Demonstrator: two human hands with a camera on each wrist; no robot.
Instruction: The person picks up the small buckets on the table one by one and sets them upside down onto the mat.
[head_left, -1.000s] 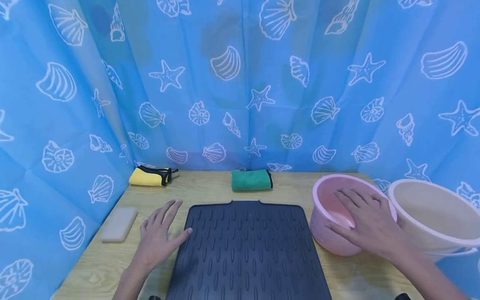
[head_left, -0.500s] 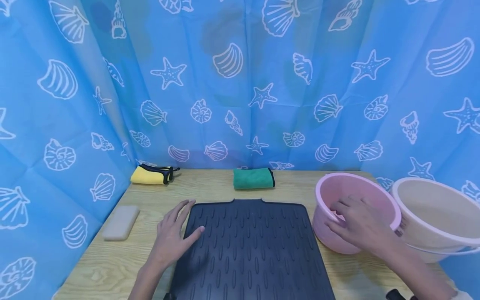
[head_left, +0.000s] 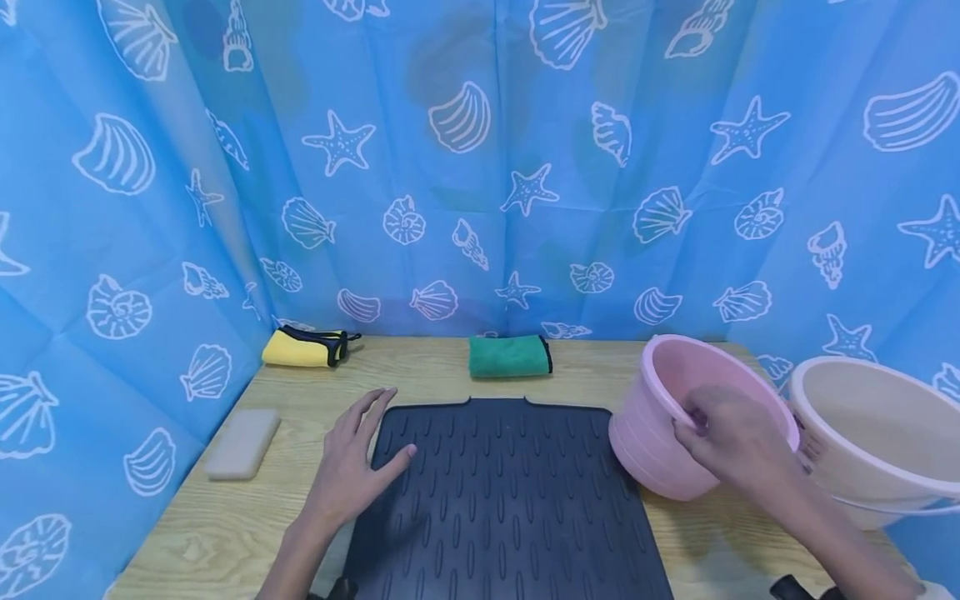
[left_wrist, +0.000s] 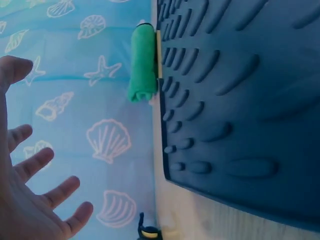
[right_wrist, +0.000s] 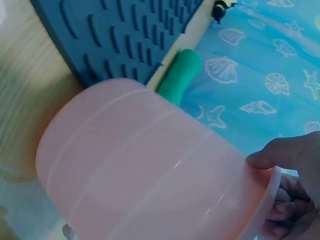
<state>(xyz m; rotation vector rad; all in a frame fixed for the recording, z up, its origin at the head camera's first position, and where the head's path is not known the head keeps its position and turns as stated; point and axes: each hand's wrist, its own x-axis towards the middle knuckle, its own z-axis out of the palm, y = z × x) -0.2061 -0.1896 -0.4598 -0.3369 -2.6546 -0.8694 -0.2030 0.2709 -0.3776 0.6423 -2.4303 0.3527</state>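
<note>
Left hand (head_left: 351, 475) spread free near dark mat (head_left: 510, 500); right hand (head_left: 738, 433) grips tilted pink bucket (head_left: 658, 446) by rim.

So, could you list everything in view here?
mat: 1, dark, table's centre
pink bucket: 1, pink, tilted at the mat's right edge
cream bucket: 1, cream, far right
green cloth: 1, green, behind the mat
yellow cloth: 1, yellow and black, back left
block: 1, off-white, left
table: 1, wood-coloured, beneath the mat
curtain: count unclear, blue and white, behind and both sides
black pieces: 2 or more, black, bottom edge
left hand: 1, bare, by the mat's left edge
right hand: 1, bare, grip on the pink bucket's rim
</note>
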